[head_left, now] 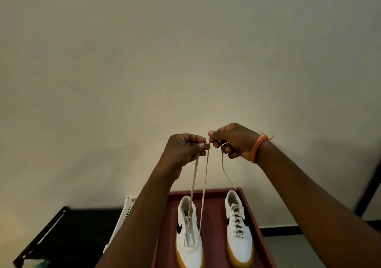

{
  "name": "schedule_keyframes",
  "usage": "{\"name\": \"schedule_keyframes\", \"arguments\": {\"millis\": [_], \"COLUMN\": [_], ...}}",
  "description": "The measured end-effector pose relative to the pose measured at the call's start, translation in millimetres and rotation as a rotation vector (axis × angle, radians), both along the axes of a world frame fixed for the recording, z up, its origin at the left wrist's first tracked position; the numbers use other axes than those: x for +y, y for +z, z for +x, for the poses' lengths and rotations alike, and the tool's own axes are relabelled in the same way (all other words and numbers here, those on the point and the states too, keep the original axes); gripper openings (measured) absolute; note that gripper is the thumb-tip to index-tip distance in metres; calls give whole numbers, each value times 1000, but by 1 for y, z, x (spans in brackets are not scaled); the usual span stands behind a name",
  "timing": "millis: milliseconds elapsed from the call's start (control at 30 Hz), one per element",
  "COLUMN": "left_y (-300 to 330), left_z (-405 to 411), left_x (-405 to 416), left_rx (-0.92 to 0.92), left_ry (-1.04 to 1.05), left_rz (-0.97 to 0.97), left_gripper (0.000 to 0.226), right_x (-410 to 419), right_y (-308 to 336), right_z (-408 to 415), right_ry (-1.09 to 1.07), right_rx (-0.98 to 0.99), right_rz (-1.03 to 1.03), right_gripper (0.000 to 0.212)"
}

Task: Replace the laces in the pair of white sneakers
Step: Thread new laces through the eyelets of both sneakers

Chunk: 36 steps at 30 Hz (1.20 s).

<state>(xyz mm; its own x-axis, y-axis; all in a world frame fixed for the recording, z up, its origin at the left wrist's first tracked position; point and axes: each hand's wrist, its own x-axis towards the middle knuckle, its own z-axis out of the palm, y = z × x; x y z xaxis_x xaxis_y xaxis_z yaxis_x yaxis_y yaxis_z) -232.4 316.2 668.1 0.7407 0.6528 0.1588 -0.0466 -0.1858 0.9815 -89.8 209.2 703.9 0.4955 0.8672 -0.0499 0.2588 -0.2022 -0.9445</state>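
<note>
Left hand [183, 149] and right hand [233, 141] raised together, each pinching an end of the lace [203, 187] rising from the left sneaker [188, 245]. Right sneaker [239, 245] laced, beside it on the red tray [214, 226].

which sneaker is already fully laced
The right sneaker: its lace criss-crosses every eyelet. The left sneaker has only one lace rising to both hands.
</note>
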Motion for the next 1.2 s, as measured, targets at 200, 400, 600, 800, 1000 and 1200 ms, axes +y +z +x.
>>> {"name": "schedule_keyframes", "arguments": {"millis": [200,400,600,800,1000,1200], "left_y": [23,38,38,37,47,45], "left_z": [0,3,6,13,20,25], "left_x": [-12,-18,-19,-14,-3,0], "left_rx": [-145,-281,-347,-435,-417,-461], "left_ry": [39,197,311,348,363,304], "left_rz": [70,246,344,300,288,150], "left_gripper": [12,16,24,24,34,9], "right_x": [-6,-10,-13,-8,-4,-1], "right_y": [40,60,65,63,76,78], "right_z": [-10,-16,-19,-20,-11,-7], "right_ry": [15,27,-30,-26,-45,-70], "right_rx": [-33,-100,-363,-356,-325,-149], "right_rz": [80,112,120,116,174,325], "right_gripper": [28,29,25,16,13,16]}}
